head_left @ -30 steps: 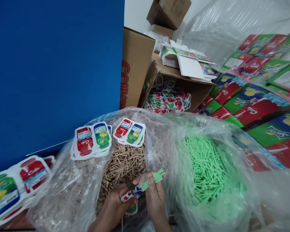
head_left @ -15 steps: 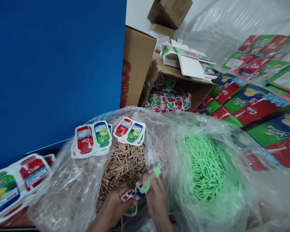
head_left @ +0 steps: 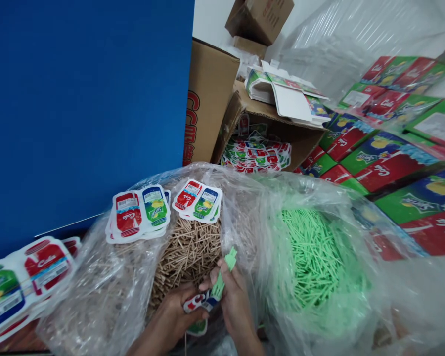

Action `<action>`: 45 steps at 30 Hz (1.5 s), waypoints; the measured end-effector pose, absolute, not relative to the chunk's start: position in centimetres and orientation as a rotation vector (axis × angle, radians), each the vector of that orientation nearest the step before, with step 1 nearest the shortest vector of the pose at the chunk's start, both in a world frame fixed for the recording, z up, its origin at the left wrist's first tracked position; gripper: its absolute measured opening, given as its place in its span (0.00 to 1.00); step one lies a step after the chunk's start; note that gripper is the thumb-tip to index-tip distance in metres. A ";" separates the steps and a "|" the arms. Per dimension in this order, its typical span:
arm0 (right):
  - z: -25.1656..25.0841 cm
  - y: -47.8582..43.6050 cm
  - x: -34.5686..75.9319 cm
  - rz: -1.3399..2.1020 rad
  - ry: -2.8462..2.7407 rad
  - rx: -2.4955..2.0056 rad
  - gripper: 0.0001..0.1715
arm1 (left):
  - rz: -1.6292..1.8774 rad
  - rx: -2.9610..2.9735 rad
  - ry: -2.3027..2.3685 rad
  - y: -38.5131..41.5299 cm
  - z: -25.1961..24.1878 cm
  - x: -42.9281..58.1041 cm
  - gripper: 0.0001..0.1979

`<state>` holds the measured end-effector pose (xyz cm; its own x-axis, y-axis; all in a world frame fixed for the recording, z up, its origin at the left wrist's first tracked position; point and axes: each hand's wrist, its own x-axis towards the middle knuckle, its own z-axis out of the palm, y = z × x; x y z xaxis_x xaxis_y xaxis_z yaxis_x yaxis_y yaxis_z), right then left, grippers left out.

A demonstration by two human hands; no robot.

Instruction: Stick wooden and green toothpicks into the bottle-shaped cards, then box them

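Low in the middle of the view, my left hand (head_left: 172, 311) pinches a small printed card (head_left: 197, 302) with red, blue and green can pictures. Close beside it, my right hand (head_left: 234, 301) grips a bunch of green sticks (head_left: 224, 272) that point up and slightly right, their lower ends meeting the card. Both hands hover over a clear plastic bag of tan wooden sticks (head_left: 187, 249). To the right lies another clear bag filled with green sticks (head_left: 315, 257).
Two stacks of printed cards (head_left: 139, 213) (head_left: 198, 200) rest on the tan bag's rim; more cards (head_left: 18, 282) lie at lower left. A blue panel (head_left: 85, 109) stands left. Behind are an open cardboard box of cards (head_left: 257, 151) and wrapped colourful cartons (head_left: 393, 158) on the right.
The green sticks in my right hand have swung from pointing right to more upright and moved slightly left, closer to the card. My left hand keeps hold of the card.
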<state>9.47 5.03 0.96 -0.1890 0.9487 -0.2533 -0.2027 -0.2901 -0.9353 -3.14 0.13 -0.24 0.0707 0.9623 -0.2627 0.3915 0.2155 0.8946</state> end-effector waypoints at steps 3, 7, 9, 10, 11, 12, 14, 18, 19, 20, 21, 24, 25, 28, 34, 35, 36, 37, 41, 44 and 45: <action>0.4 4.5 9.7 1.614 -1.102 -1.095 0.16 | 0.766 1.224 1.457 0.2 0.1 -3.0 0.06; 0.1 3.9 10.6 1.504 -1.425 -1.081 0.20 | 0.761 1.005 1.464 0.1 0.2 -2.9 0.03; 0.2 3.8 11.1 1.432 -1.548 -1.071 0.22 | 0.750 0.897 1.448 -0.1 -0.1 -3.0 0.04; 0.2 3.7 11.2 1.406 -1.583 -1.060 0.23 | 0.754 0.878 1.438 -0.2 -0.3 -3.1 0.05; 0.3 3.7 11.4 1.391 -1.600 -1.049 0.25 | 0.763 0.884 1.434 -0.2 -0.5 -3.2 0.05; 0.4 3.6 11.4 1.389 -1.612 -1.039 0.25 | 0.776 0.906 1.445 -0.3 -0.6 -3.2 0.05; 0.6 3.6 11.4 1.396 -1.629 -1.029 0.26 | 0.793 0.981 1.484 -0.2 -0.7 -3.2 0.03; 0.9 3.7 11.2 1.437 -1.688 -1.037 0.24 | 0.794 1.144 1.530 0.0 -0.2 -3.0 0.05; 1.0 3.8 11.1 1.451 -1.702 -1.043 0.23 | 0.788 1.178 1.537 0.0 -0.2 -3.0 0.05; 0.9 3.8 11.0 1.461 -1.714 -1.049 0.22 | 0.784 1.202 1.545 -0.1 -0.2 -3.0 0.05; 0.9 3.8 10.9 1.462 -1.719 -1.062 0.21 | 0.784 1.218 1.555 -0.2 -0.3 -3.1 0.05; 0.6 3.9 10.9 1.480 -1.691 -1.106 0.21 | 0.827 1.251 1.578 -0.4 -1.0 -3.5 0.04; 0.5 4.0 10.9 1.504 -1.660 -1.107 0.21 | 0.853 1.261 1.577 -0.5 -1.2 -3.7 0.03; 0.6 4.1 11.3 1.592 -1.582 -1.032 0.20 | 0.938 1.286 1.517 -0.6 -1.5 -4.3 0.03; 0.7 3.2 11.8 1.635 -1.465 -0.940 0.20 | 1.040 1.273 1.396 -0.4 -0.5 -5.0 0.05; 0.6 3.0 11.8 1.594 -1.421 -0.936 0.23 | 1.032 1.266 1.401 -0.3 -0.4 -5.0 0.06; 0.5 2.7 11.8 1.538 -1.402 -0.929 0.25 | 1.020 1.260 1.413 -0.2 -0.3 -5.1 0.07; 0.4 2.6 11.9 1.471 -1.432 -0.924 0.25 | 1.009 1.254 1.433 -0.2 -0.3 -5.2 0.07; 0.7 2.9 12.3 1.195 -1.928 -0.832 0.20 | 0.977 1.286 1.496 -0.1 -0.7 -5.7 0.05; 1.6 3.6 12.5 1.085 -2.077 -0.805 0.19 | 0.964 1.380 1.471 -0.4 -0.6 -6.1 0.05; 1.9 3.8 12.5 1.089 -2.100 -0.811 0.17 | 0.960 1.420 1.459 -0.5 -0.5 -6.2 0.04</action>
<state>12.50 3.81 1.90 -0.6119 0.7512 0.2475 0.2306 0.4687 -0.8527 -6.19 -0.47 -0.50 0.0194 0.9976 -0.0660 0.3341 0.0557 0.9409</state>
